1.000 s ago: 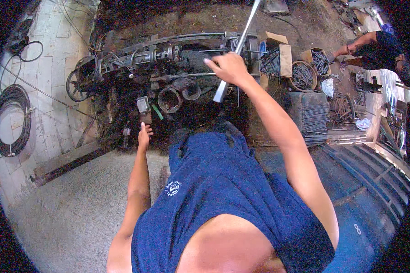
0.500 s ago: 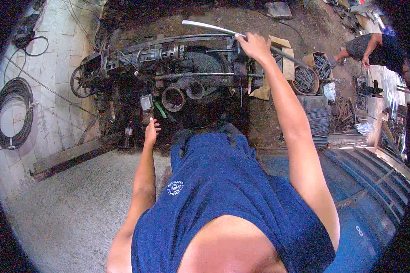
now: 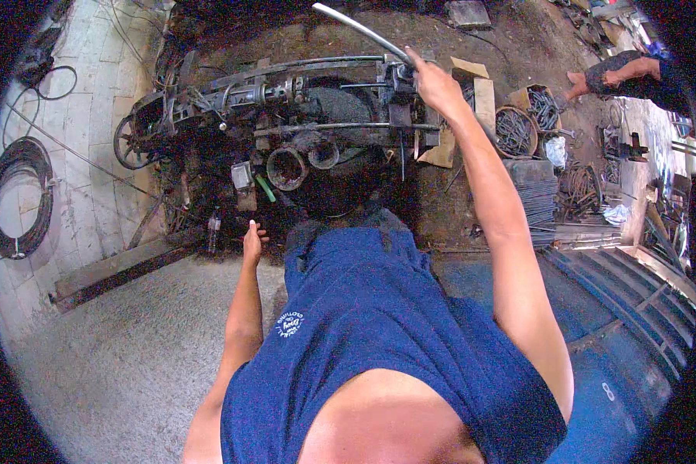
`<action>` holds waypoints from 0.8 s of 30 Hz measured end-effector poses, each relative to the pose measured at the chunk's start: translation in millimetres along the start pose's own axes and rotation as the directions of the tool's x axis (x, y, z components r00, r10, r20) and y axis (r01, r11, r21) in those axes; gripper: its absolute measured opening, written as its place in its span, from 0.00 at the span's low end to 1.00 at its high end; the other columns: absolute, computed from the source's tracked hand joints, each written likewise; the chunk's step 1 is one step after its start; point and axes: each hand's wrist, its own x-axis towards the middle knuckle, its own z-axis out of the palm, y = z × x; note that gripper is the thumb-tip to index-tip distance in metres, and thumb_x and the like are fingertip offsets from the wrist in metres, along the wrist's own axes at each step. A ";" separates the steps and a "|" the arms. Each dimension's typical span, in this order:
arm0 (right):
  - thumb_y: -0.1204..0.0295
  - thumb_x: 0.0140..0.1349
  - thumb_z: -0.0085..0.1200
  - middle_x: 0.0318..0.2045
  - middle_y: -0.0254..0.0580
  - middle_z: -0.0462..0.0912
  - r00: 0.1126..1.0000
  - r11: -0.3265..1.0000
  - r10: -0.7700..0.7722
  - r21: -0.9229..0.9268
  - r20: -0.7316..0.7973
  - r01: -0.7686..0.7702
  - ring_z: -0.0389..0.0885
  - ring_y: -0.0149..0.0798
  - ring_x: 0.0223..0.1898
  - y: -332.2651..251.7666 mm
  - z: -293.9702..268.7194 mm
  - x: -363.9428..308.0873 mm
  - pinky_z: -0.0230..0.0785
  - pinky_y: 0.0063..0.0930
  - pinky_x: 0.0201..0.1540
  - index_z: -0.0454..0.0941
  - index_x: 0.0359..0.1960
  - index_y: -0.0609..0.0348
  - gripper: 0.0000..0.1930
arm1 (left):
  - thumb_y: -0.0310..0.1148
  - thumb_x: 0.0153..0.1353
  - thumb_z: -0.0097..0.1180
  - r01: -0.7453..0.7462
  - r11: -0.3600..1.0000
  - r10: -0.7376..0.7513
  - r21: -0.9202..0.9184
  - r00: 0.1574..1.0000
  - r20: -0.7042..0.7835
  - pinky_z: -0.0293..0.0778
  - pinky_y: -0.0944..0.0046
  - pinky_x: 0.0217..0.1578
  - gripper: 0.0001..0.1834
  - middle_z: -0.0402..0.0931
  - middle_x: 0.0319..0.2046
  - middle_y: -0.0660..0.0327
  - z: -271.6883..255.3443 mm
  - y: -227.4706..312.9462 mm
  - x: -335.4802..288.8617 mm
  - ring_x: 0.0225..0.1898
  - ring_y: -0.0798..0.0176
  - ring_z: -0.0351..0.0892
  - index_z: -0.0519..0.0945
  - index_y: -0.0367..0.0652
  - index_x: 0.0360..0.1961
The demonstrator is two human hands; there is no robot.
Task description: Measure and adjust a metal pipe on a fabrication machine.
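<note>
My right hand is closed around a long metal rod above the right end of a dark, greasy machine. The rod's bright end points up and to the left; its other part runs back behind my hand and forearm. Lower on the left, my left hand holds nothing, its thumb up and fingers apart. Just beyond it are a small clear box and a green strip. Two rusty round openings sit at the machine's near side.
To the right stand a basket of metal pieces, a cardboard box of bolts and stacked rods. Black coiled cable lies far left. A plastic bottle stands near my left hand. Another person's leg shows at upper right.
The rod has tilted more steeply, its bright end rising away from the machine. My left hand has drawn back slightly toward me. The other person at upper right has shifted.
</note>
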 end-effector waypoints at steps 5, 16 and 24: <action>0.69 0.60 0.48 0.46 0.51 0.77 0.972 0.950 -0.235 -0.214 -0.016 0.226 0.78 0.54 0.47 24.5 -10.2 10.4 0.67 0.50 0.50 0.62 0.66 0.33 0.29 | 0.61 0.68 0.34 0.011 1.000 -0.010 0.028 0.999 -0.038 0.73 0.62 0.38 0.38 0.78 0.38 0.52 1.1 3.0 -6.7 0.33 0.60 0.80 0.71 0.34 0.57; 0.71 0.48 0.59 0.50 0.38 0.76 0.948 0.987 -0.155 0.002 -0.279 0.162 0.69 0.44 0.55 87.0 97.9 -0.6 0.62 0.47 0.55 0.79 0.46 0.53 0.19 | 0.62 0.66 0.37 0.040 0.992 -0.025 0.122 0.993 -0.119 0.70 0.62 0.31 0.37 0.79 0.38 0.58 4.1 15.8 -56.5 0.31 0.64 0.78 0.73 0.38 0.55; 0.67 0.46 0.63 0.51 0.36 0.75 0.959 0.918 -0.283 -0.298 -0.029 0.262 0.67 0.43 0.58 103.7 114.2 45.7 0.60 0.52 0.56 0.79 0.42 0.54 0.18 | 0.62 0.66 0.36 0.049 0.987 -0.027 0.153 0.990 -0.141 0.70 0.63 0.31 0.36 0.79 0.37 0.56 17.3 8.7 -89.7 0.34 0.63 0.80 0.78 0.36 0.43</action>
